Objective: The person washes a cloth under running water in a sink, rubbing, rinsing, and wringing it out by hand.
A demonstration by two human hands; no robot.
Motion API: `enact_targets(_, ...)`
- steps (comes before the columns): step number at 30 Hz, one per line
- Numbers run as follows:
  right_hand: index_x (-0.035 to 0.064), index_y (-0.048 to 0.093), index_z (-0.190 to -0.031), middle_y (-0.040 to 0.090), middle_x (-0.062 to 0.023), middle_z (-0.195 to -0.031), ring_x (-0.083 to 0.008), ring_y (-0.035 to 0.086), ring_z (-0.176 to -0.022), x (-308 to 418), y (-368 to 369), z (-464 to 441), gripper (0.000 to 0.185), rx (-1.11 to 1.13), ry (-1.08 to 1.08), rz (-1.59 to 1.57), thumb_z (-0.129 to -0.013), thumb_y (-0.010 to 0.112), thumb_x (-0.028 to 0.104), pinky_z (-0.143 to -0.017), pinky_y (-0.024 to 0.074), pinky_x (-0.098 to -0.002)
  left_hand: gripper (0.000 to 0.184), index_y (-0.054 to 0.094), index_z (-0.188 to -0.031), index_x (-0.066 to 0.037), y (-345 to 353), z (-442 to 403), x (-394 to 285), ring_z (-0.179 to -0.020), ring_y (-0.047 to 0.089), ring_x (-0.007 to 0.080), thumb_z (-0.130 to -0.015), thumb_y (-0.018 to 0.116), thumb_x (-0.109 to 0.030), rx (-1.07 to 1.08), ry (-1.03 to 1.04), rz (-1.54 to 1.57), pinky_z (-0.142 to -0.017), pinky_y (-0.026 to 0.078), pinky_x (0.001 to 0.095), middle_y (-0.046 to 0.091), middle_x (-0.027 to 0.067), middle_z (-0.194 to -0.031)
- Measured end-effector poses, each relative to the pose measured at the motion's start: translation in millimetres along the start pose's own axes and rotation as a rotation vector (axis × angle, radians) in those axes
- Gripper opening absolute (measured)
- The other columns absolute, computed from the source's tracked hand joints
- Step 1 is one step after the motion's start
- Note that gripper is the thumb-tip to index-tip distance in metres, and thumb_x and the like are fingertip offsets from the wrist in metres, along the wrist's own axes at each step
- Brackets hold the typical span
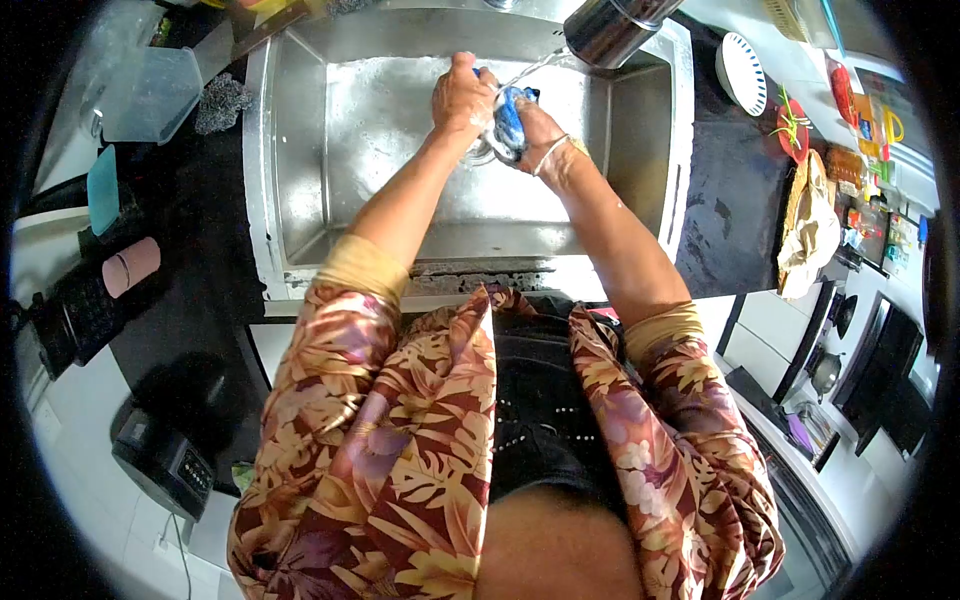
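Both hands are over the steel sink [400, 215], close together near its drain. My right hand [540, 132] is closed around a wet blue-and-white cloth [510, 122], bunched up with suds on it. Just left of the cloth, my left hand [465, 98] has its fingers curled in; a bit of blue shows at them, but what they hold is hidden. A thin stream of water [538, 68] runs down between the hands from a dark cylindrical tap [612, 30].
Left of the sink lie a steel scouring pad [222, 103] and a clear plastic container [155, 95]. On the right counter are a white dish with a blue-marked rim [741, 74], a red bowl with green stalks [791, 130] and a woven basket with pale cloth [808, 235].
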State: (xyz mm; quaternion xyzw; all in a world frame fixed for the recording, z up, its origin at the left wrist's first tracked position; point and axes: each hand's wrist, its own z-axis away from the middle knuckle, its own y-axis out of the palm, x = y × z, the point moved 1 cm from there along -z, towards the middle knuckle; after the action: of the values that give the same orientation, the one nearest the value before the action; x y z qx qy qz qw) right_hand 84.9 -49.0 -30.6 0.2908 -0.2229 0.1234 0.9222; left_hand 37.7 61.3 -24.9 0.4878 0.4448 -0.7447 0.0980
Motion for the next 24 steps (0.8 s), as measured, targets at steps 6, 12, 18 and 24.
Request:
enact_targets(6,0.0108,0.058,-0.085,0.062,-0.0047,-0.077,-0.0203,0.061,-0.067,30.1,5.5,3.3,0.019,-0.124,-0.03,-0.224,-0.085,0.051,0.028,-0.066,0.0527,-0.0354,0.041,0.059,-0.093,0.001,11.0,-21.5,-26.5,-0.089,0.059,0.0385,-0.08,0.047,-0.037,0.106,-0.155,-0.095,-0.079,0.046,0.0459,0.062,0.0236,-0.089)
enact_targets(12,0.0082,0.058,-0.089,0.063,-0.0067,-0.081,-0.0223,0.062,-0.07,29.4,-8.3,7.5,0.024,-0.285,-0.034,-0.284,-0.085,0.047,0.03,-0.066,0.0528,-0.0365,0.05,0.062,-0.084,0.003,38.9,-30.0,-10.2,-0.085,0.061,0.0366,-0.077,0.054,-0.046,0.1,-0.045,0.021,-0.074,0.046,0.0458,0.062,0.0256,-0.087)
enact_targets(18,0.0094,0.056,-0.09,0.062,-0.0064,-0.083,-0.0183,0.06,-0.073,29.3,22.8,-0.1,0.021,-0.111,-0.028,-0.191,-0.086,0.05,0.029,-0.066,0.0504,-0.0331,0.024,0.058,-0.091,-0.007,-0.2,-28.7,24.6,-0.055,0.047,0.009,-0.072,0.069,-0.018,0.341,-0.577,1.076,-0.038,0.026,0.0209,0.055,0.0022,-0.078)
enact_targets(24,0.003,0.055,-0.091,0.06,-0.0091,-0.077,-0.0199,0.058,-0.057,16.2,77.2,-10.8,0.031,-0.176,-0.234,0.067,-0.071,0.072,0.019,-0.037,0.0433,-0.0299,0.03,0.059,-0.095,-0.011,-59.6,-7.6,52.6,-0.063,0.048,0.0064,-0.08,0.063,-0.037,0.304,-0.503,0.799,-0.041,0.031,0.0206,0.055,-0.0014,-0.079)
